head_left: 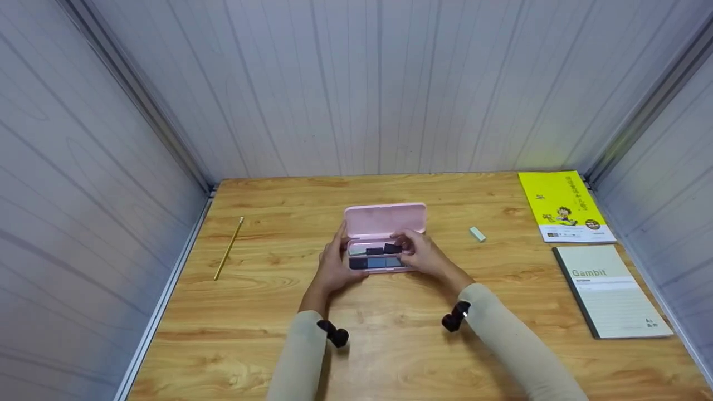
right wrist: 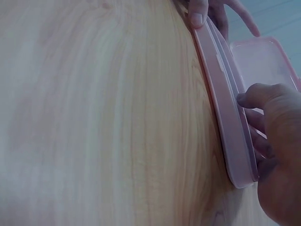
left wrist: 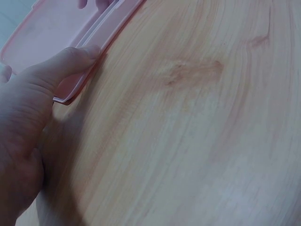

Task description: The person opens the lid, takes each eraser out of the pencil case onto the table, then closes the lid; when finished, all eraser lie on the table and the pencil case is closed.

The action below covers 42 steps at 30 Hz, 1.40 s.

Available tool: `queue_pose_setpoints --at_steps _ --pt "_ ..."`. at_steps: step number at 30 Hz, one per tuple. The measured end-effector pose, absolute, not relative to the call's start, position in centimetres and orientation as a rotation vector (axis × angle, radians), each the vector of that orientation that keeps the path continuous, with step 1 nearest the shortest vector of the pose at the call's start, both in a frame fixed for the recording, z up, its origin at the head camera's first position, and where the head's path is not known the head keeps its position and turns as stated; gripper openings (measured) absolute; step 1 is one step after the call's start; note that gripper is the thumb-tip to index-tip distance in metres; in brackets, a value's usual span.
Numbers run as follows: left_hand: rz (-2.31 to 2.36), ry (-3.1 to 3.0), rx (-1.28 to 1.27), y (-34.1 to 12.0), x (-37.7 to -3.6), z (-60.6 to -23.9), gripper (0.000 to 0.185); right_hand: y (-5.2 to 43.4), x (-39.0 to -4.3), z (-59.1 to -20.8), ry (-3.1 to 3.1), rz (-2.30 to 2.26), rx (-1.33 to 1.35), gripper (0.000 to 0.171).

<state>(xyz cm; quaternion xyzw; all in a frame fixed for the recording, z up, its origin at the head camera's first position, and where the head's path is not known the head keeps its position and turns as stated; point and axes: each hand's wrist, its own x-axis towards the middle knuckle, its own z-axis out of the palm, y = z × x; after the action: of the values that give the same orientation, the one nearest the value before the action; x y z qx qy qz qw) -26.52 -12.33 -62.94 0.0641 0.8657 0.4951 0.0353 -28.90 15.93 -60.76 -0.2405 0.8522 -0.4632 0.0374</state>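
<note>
An open pink pencil case (head_left: 384,220) lies on the table, its lid raised at the back. My left hand (head_left: 334,264) grips the case's left end, thumb on the front wall and fingers at the back. At the right end, my right hand (head_left: 426,256) reaches into the case; its thumb and index finger pinch a small black block (head_left: 393,248), which sits slightly tilted. Beside it is another dark block (head_left: 375,251). A row of dark and grey-blue pieces (head_left: 376,263) runs along the front of the case. In the right wrist view, the front wall hides most of the contents.
A yellow pencil (head_left: 229,248) lies at the left. To the right are a white eraser (head_left: 477,234), a yellow booklet (head_left: 562,203) and a grey notebook (head_left: 613,301). White panel walls (head_left: 356,89) enclose the table's back and sides.
</note>
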Motion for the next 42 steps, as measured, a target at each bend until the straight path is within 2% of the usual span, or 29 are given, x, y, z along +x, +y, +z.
queue_pose_setpoints --at_steps 8,27,38,42 --pt "1.525 2.666 0.203 -12.4 -26.5 -62.9 0.145 15.6 -29.0 -60.2 2.570 -1.309 -0.715 0.053" --pt "1.527 2.677 0.235 -12.4 -26.6 -63.2 0.146 15.1 -28.8 -59.6 2.623 -1.129 -0.585 0.058" --pt "1.525 2.673 0.211 -12.4 -26.5 -63.1 0.145 15.1 -29.0 -60.1 2.651 -1.191 -0.579 0.043" --pt "1.537 2.671 0.218 -12.4 -26.4 -63.1 0.144 15.4 -29.8 -61.8 2.710 -1.229 -0.653 0.035"
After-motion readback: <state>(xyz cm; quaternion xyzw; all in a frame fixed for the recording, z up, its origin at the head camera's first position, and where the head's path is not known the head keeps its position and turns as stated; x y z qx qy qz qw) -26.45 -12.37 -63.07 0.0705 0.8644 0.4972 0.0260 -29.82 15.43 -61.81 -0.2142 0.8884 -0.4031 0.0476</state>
